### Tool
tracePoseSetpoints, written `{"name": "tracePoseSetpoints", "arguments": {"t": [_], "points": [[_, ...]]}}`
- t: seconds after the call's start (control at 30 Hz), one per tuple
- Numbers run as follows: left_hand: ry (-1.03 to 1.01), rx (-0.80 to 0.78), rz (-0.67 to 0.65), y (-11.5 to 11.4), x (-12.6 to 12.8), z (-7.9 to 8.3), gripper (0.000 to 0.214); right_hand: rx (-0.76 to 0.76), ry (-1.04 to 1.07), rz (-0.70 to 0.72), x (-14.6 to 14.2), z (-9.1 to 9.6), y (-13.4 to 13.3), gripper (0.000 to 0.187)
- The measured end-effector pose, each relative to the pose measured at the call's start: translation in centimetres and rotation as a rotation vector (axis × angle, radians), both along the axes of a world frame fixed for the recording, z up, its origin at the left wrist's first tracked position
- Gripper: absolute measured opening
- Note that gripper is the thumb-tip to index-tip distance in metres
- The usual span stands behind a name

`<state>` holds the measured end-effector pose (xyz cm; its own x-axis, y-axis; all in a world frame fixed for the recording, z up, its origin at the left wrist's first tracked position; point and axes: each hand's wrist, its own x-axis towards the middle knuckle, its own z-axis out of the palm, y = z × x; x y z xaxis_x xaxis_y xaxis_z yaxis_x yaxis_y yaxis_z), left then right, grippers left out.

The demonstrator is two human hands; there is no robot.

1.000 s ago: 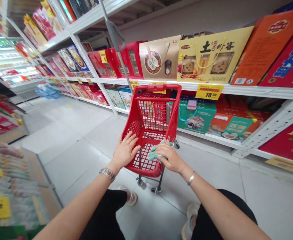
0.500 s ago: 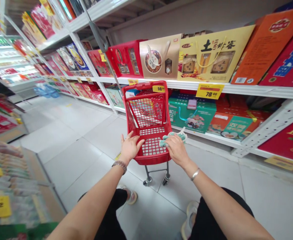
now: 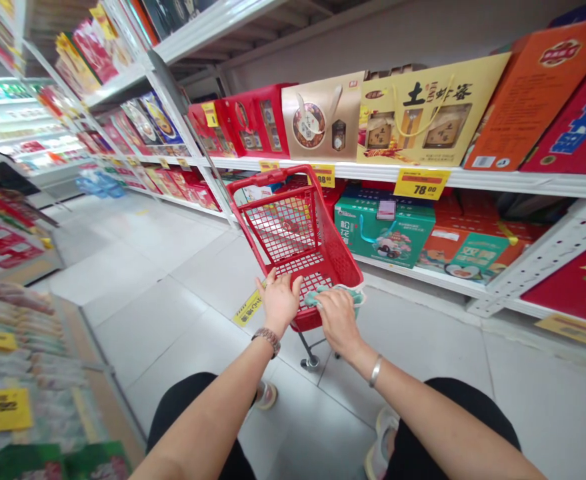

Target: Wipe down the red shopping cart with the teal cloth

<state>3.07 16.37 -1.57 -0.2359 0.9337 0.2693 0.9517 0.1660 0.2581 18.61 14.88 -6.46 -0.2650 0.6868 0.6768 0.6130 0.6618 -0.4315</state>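
A small red plastic shopping cart on wheels stands on the tiled aisle floor in front of me, turned with its long handle pointing up and to the left. My left hand lies on the cart's near rim with its fingers apart. On the near right rim, my right hand presses a pale green cloth, fingers curled over it. The cart's basket looks empty.
White shelves on the right carry boxed gift sets: red, gold, yellow, orange and a green box, with yellow price tags. More shelving with packets runs along the left. A yellow floor sticker lies beside the cart.
The cart has swung round to the left, its handle tilting leftward. Both hands stayed on its near rim, and the right hand moved the cloth along the rim.
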Motion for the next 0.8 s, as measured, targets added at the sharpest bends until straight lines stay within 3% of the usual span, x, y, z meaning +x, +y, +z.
{"name": "tracePoseSetpoints", "arguments": {"t": [0.2, 0.33, 0.43, 0.53, 0.67, 0.8], "points": [[-0.015, 0.165, -0.083, -1.2, 4.2, -1.1, 0.043, 0.008, -0.047, -0.081, 2.4, -0.4, 1.8, 0.028], [0.082, 0.204, -0.279, -3.5, 6.3, -2.3, 0.041, -0.012, -0.058, 0.013, 5.7, -0.6, 3.8, 0.029], [0.144, 0.177, -0.421, -4.2, 6.1, -1.5, 0.044, -0.029, -0.038, 0.115, 7.9, -0.5, 4.9, 0.03], [0.213, 0.19, -0.474, -2.7, 3.2, 1.5, 0.046, -0.038, 0.007, 0.161, 9.4, -0.5, 5.8, 0.031], [0.357, 0.137, -0.421, 2.2, -4.4, 6.5, 0.049, -0.052, 0.074, 0.139, 10.7, -0.7, 6.9, 0.031], [0.454, 0.035, -0.349, 6.0, -11.0, 8.6, 0.051, -0.107, 0.123, 0.077, 12.0, -1.2, 8.3, 0.033]]}}
